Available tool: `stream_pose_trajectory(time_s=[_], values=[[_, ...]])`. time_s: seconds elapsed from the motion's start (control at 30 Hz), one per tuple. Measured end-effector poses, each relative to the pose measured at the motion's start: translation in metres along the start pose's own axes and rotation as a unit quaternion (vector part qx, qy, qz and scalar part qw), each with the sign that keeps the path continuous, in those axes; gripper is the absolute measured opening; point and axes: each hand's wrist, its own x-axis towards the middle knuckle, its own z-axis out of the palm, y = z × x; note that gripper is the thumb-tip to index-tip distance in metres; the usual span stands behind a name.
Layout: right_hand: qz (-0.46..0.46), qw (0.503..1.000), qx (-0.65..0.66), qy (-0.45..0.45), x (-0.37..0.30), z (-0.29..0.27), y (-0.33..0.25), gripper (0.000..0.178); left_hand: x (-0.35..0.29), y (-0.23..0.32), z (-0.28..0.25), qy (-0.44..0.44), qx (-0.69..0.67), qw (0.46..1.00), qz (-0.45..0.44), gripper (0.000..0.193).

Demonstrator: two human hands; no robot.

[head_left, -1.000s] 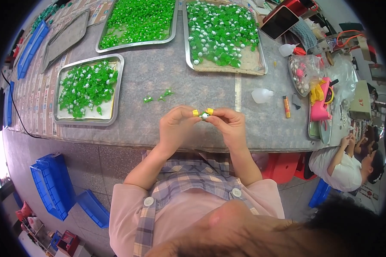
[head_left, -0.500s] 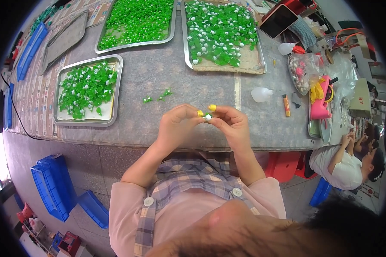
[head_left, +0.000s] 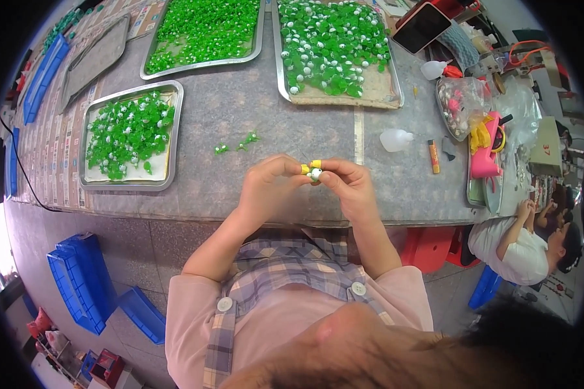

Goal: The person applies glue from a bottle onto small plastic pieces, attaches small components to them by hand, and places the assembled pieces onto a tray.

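Above the near part of the table, my left hand [head_left: 266, 185] and my right hand [head_left: 352, 185] meet fingertip to fingertip. Between them they pinch a tiny green-and-white figure [head_left: 315, 174] with a round white bulge and a dark dot. Yellow wraps cover a fingertip of each hand. Much of the figure is hidden by the fingers. Just beyond my left hand, small loose green figures [head_left: 247, 140] lie on the grey table cover [head_left: 220, 175]. To the left stands a metal tray [head_left: 177, 139] of green pieces with white balls.
Two larger metal trays [head_left: 204, 68] [head_left: 344, 102] of green pieces stand at the back. A squeeze bottle [head_left: 396, 140], an orange glue-stick-like tube [head_left: 433, 157] and a pink tool [head_left: 485, 155] lie right. Blue crates [head_left: 81, 285] stand on the floor at left. Another person [head_left: 516, 249] sits at right.
The fingers of both hands have shifted slightly on the small figure, which seems turned a little, and the right fingertips sit closer to the left. The picture has moved slightly.
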Motion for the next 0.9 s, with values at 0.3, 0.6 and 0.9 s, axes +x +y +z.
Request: stream_pose_trajectory(time_s=[0.3, 0.6, 0.9], values=[[0.022, 1.000, 0.012, 0.019, 0.000, 0.000, 0.010, 0.019, 0.000, 0.005, 0.004, 0.056, 0.165, 0.979, 0.102, 0.011], [0.059, 0.997, -0.034, -0.025, 0.024, 0.011, 0.011, 0.020, -0.007, -0.005, -0.021, 0.121, 0.100, 0.987, 0.045, 0.010], [-0.217, 0.800, -0.553, -0.080, 0.095, 0.037, 0.032, 0.015, -0.006, -0.003, -0.132, 0.505, 0.221, 0.831, 0.070, 0.018]])
